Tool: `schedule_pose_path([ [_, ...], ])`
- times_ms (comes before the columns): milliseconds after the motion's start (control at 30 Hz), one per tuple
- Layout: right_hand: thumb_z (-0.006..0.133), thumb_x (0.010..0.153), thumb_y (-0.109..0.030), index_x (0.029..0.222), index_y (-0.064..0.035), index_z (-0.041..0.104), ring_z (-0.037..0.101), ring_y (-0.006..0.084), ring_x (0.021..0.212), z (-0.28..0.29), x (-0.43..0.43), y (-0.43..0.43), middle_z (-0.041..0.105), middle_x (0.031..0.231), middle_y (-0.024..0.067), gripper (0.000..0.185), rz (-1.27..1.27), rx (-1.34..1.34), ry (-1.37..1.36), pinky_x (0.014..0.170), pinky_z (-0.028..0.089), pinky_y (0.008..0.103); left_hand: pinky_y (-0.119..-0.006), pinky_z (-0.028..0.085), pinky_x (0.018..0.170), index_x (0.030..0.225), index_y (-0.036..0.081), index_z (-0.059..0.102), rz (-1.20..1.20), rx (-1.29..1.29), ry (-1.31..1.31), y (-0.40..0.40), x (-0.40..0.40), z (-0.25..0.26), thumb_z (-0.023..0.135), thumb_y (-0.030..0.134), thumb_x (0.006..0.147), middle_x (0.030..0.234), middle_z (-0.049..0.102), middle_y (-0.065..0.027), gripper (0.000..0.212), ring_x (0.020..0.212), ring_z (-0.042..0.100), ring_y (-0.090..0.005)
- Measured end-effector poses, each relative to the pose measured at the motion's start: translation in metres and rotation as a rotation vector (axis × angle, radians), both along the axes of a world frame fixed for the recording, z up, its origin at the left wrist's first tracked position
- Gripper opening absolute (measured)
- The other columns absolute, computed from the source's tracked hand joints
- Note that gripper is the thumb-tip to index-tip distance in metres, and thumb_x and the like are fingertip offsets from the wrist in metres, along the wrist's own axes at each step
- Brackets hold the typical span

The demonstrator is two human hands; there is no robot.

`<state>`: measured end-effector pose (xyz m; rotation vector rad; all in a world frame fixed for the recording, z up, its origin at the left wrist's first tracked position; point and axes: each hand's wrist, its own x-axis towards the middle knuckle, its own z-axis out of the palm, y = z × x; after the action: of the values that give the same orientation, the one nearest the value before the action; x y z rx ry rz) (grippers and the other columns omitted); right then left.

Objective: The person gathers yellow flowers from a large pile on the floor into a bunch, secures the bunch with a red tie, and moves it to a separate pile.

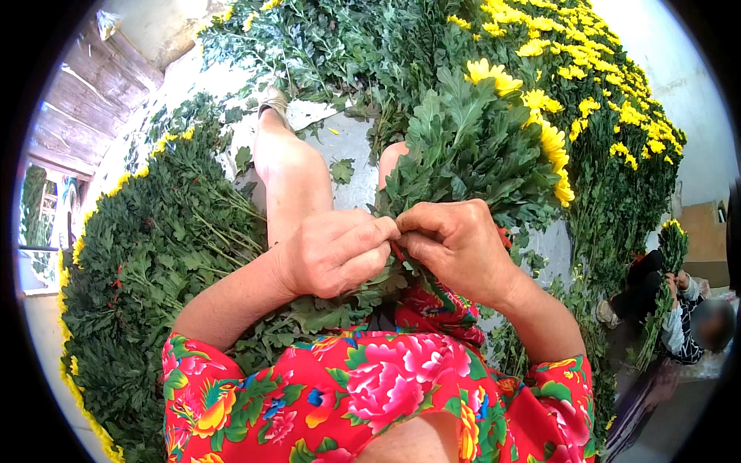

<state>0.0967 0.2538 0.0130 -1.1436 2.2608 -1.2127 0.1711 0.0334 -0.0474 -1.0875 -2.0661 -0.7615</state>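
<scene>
A bunch of yellow chrysanthemums (463, 150) lies over my lap, its flower heads up and to the right, its leafy stems running down beneath my hands. My left hand (341, 252) and my right hand (463, 249) meet over the stems, fingertips touching. Between them a short piece of red tie (398, 252) shows at the bunch. Thumbs and forefingers are pinched together there, and the tie's ends are hidden in the fingers. More red shows past my right hand's knuckles.
A large pile of chrysanthemum bunches (145, 249) with red ties lies at left. Another heap of yellow chrysanthemums (613, 110) rises at upper right. Loose leaves (341, 171) litter the floor between my legs. At far right a person (689, 324) holds a flower bunch (672, 249). Wooden boards (87, 98) stand at upper left.
</scene>
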Motion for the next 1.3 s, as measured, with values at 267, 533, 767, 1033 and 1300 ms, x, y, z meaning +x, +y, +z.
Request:
schedule_pose_path([
  [267, 0.065, 0.086, 0.0, 0.093, 0.0003, 0.065, 0.069, 0.0342, 0.071, 0.001, 0.001, 0.002, 0.065, 0.079, 0.0166, 0.007, 0.082, -0.024, 0.105, 0.065, 0.054, 0.0405, -0.036, 0.052, 0.059, 0.095, 0.002, 0.065, 0.182, 0.089, -0.215, -0.001, 0.004, 0.01, 0.076, 0.001, 0.079, 0.094, 0.067, -0.0105, 0.019, 0.076, 0.067, -0.0277],
  [533, 0.064, 0.084, 0.001, 0.088, -0.0028, 0.056, 0.066, 0.0406, 0.072, -0.007, 0.003, 0.014, 0.06, 0.077, 0.0156, 0.01, 0.192, 0.077, 0.252, 0.06, 0.053, 0.0477, -0.039, 0.049, 0.072, 0.09, 0.0, 0.06, 0.165, 0.323, -1.051, -0.02, 0.001, 0.003, 0.075, 0.006, 0.088, 0.08, 0.06, -0.0117, 0.017, 0.077, 0.061, -0.0236],
  [767, 0.073, 0.092, -0.023, 0.104, -0.001, 0.066, 0.07, 0.0388, 0.078, -0.045, 0.054, 0.067, 0.068, 0.09, 0.0201, 0.026, 0.06, -0.018, -0.023, 0.063, 0.055, 0.051, -0.041, 0.039, 0.118, 0.155, 0.003, 0.044, 0.212, 0.192, -1.331, -0.026, 0.028, 0.014, 0.083, 0.025, 0.079, 0.141, 0.06, -0.0164, 0.088, 0.136, 0.054, -0.0292],
  [1033, 0.078, 0.09, -0.063, 0.126, 0.0018, 0.068, 0.068, 0.0295, 0.098, -0.081, 0.091, 0.08, 0.075, 0.11, 0.0184, 0.075, -0.07, -0.214, -0.729, 0.091, 0.055, 0.0448, -0.042, 0.038, 0.12, 0.157, -0.001, 0.045, 0.196, -0.11, -1.103, 0.045, 0.019, 0.087, 0.09, 0.009, 0.06, 0.145, 0.058, -0.0173, 0.107, 0.136, 0.055, -0.0308],
  [1300, 0.059, 0.106, -0.052, 0.153, -0.0074, 0.055, 0.051, 0.0188, 0.138, -0.015, 0.113, 0.202, 0.061, 0.15, 0.0087, 0.065, -0.571, -0.938, 0.072, 0.121, 0.034, 0.042, -0.05, 0.04, 0.12, 0.155, 0.002, 0.048, -0.307, -0.485, -0.38, 0.195, -0.027, 0.194, 0.098, 0.031, 0.059, 0.157, 0.047, -0.0248, 0.112, 0.145, 0.047, -0.0461],
])
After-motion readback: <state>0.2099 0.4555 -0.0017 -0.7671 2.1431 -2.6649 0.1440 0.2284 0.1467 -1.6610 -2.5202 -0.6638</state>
